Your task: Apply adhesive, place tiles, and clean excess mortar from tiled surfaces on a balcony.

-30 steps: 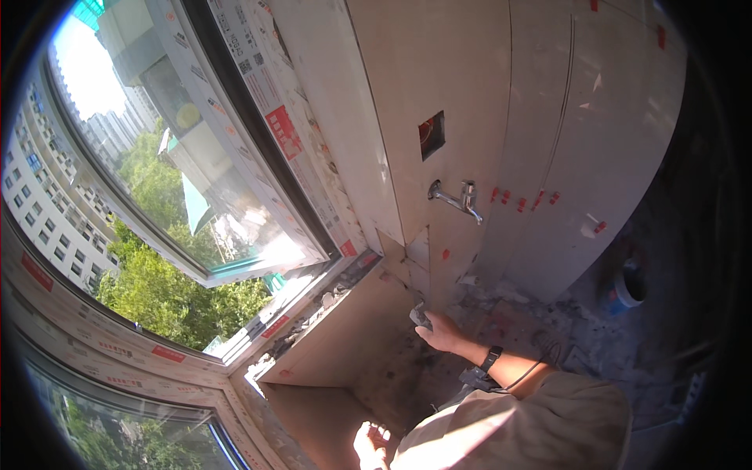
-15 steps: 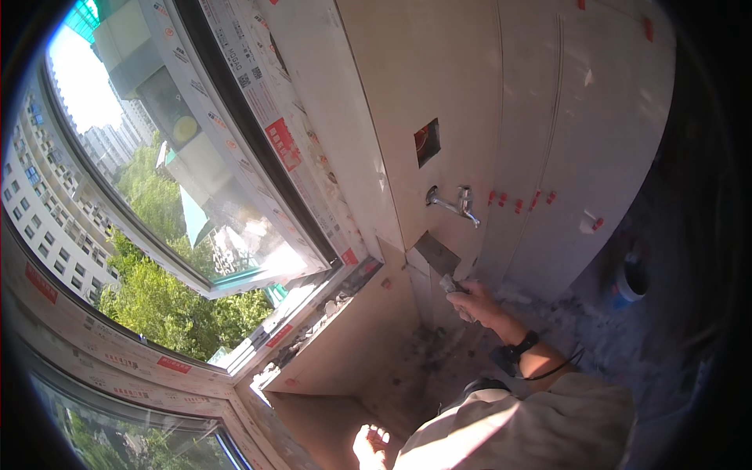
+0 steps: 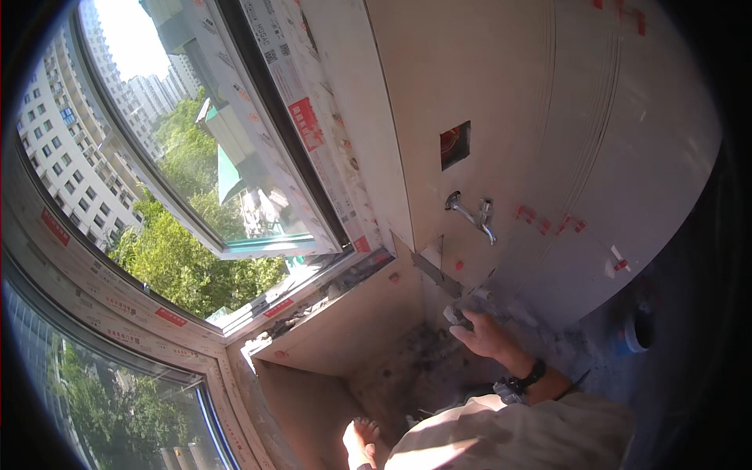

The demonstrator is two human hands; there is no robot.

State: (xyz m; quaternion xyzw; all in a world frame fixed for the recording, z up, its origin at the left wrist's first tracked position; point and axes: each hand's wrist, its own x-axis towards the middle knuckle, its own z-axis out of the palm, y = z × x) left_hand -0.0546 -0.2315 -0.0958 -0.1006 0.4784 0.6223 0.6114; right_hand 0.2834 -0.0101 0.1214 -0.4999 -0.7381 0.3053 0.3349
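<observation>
Grey flat-bladed tool [image 3: 439, 276] in the right hand [image 3: 487, 337], fingers clamped around it, left hand [image 3: 360, 439] curled, grip unclear

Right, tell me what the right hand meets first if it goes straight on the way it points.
Led by the flat-bladed tool it holds, the right hand would probably meet the beige wall near its lower corner first, though depth is unclear.
</observation>
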